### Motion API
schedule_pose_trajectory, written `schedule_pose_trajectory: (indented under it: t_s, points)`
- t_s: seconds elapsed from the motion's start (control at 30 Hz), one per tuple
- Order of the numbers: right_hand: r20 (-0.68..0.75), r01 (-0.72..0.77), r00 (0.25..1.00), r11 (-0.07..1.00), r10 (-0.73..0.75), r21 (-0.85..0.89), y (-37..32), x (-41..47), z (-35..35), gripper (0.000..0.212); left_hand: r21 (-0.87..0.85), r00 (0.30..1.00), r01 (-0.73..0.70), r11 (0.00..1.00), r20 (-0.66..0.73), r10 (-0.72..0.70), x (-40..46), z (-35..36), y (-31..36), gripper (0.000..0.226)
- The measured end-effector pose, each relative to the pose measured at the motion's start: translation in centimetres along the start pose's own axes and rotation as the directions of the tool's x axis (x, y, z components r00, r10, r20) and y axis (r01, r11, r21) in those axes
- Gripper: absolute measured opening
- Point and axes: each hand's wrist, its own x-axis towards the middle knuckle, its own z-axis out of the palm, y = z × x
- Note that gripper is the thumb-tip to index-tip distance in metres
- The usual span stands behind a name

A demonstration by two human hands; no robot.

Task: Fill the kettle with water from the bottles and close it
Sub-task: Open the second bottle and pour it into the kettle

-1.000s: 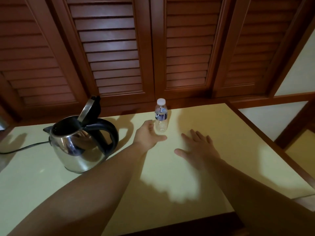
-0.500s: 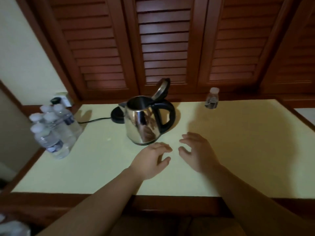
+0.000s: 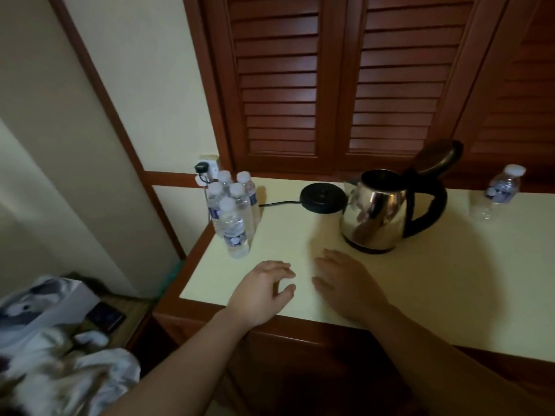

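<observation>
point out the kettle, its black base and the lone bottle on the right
kettle (image 3: 375, 211), head view, on the steel body
black base (image 3: 322, 198), head view, on the disc's top
lone bottle (image 3: 500, 190), head view, on its label

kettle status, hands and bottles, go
Both hands, left and right, empty on counter. Kettle lid open, off its base. Five capped bottles left, one right. Nothing blocking.

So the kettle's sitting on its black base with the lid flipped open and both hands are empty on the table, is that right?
Not quite. The head view shows the kettle standing on the table beside its black base, not on it. The rest holds: the lid is flipped open, and the left hand and right hand are empty on the table.
</observation>
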Motion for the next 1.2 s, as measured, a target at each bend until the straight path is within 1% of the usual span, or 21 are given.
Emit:
schedule_pose_trajectory:
  t_s: [0.07, 0.17, 0.23, 0.3, 0.37, 0.43, 0.47, 0.53, 0.57, 0.63, 0.73, 0.8, 0.9, 0.97, 1.07, 1.2]
  points:
    - [0.001, -0.018, 1.000, 0.998, 0.018, -0.065, -0.1, 0.3, 0.3, 0.061, -0.013, 0.999, 0.023, 1.000, -0.034, -0.024, -0.7, -1.3, -1.2, 0.034]
    - [0.002, -0.038, 0.999, 0.999, 0.038, -0.029, 0.3, 0.3, 0.3, 0.062, -0.031, 0.990, 0.077, 0.997, -0.114, -0.080, -1.6, -2.9, -2.8, 0.037]
    - [0.006, -0.051, 0.999, 0.999, 0.051, -0.020, 0.3, 0.1, 0.3, 0.062, -0.062, 0.970, 0.155, 0.986, -0.180, -0.164, -1.9, -3.8, -3.7, 0.038]
    - [0.009, -0.068, 0.998, 0.998, 0.068, -0.017, 0.0, -0.1, 0.3, 0.061, -0.115, 0.925, 0.246, 0.962, -0.268, -0.269, -1.9, -4.4, -4.5, 0.040]
    - [0.012, -0.081, 0.997, 0.997, 0.081, -0.012, -0.2, -0.3, 0.2, 0.060, -0.209, 0.858, 0.350, 0.913, -0.321, -0.402, -1.7, -5.0, -5.3, 0.046]
    - [0.024, -0.084, 0.996, 0.996, 0.084, -0.011, -0.1, -0.5, 0.1, 0.060, -0.298, 0.805, 0.415, 0.859, -0.319, -0.500, -1.3, -5.5, -5.8, 0.058]
    - [0.028, -0.081, 0.996, 0.997, 0.081, -0.014, 0.0, -0.5, 0.1, 0.060, -0.318, 0.801, 0.427, 0.847, -0.302, -0.517, -1.0, -5.7, -5.9, 0.067]
    - [0.035, -0.077, 0.996, 0.997, 0.078, -0.020, 0.0, -0.5, 0.1, 0.061, -0.329, 0.830, 0.408, 0.852, -0.255, -0.496, -0.4, -5.9, -5.8, 0.083]
    - [0.037, -0.078, 0.996, 0.997, 0.079, -0.019, 0.0, -0.5, 0.1, 0.061, -0.330, 0.852, 0.381, 0.864, -0.237, -0.466, -0.1, -5.9, -5.6, 0.084]
    - [0.041, -0.083, 0.996, 0.996, 0.084, -0.005, 0.0, -0.6, 0.0, 0.060, -0.338, 0.883, 0.328, 0.882, -0.221, -0.414, 0.2, -5.5, -5.1, 0.078]
    - [0.055, -0.103, 0.993, 0.994, 0.101, 0.031, -0.1, -0.8, -0.3, 0.060, -0.324, 0.912, 0.274, 0.906, -0.212, -0.352, 0.6, -4.4, -4.3, 0.074]
    - [0.080, -0.109, 0.991, 0.993, 0.105, 0.040, 0.0, -1.0, -0.7, 0.061, -0.291, 0.936, 0.237, 0.927, -0.188, -0.298, 0.9, -3.6, -3.4, 0.069]
    - [0.101, -0.136, 0.986, 0.989, 0.129, 0.066, 0.1, -1.3, -1.9, 0.062, -0.295, 0.964, 0.181, 0.938, -0.138, -0.229, 1.8, -2.5, -1.6, 0.063]
    - [0.085, -0.153, 0.986, 0.985, 0.146, 0.085, 0.1, -1.5, -2.8, 0.062, -0.296, 0.970, 0.167, 0.940, -0.122, -0.210, 2.6, -1.7, -0.2, 0.060]
    - [0.018, -0.146, 0.989, 0.985, 0.145, 0.087, -0.1, -1.5, -4.3, 0.060, -0.251, 0.971, 0.182, 0.951, -0.105, -0.214, 3.9, -0.5, 1.8, 0.055]
    - [-0.065, -0.079, 0.994, 0.983, 0.091, 0.166, -0.6, -0.8, -7.1, 0.062, -0.266, 0.978, 0.188, 0.946, -0.035, -0.204, 5.0, 0.8, 3.5, 0.043]
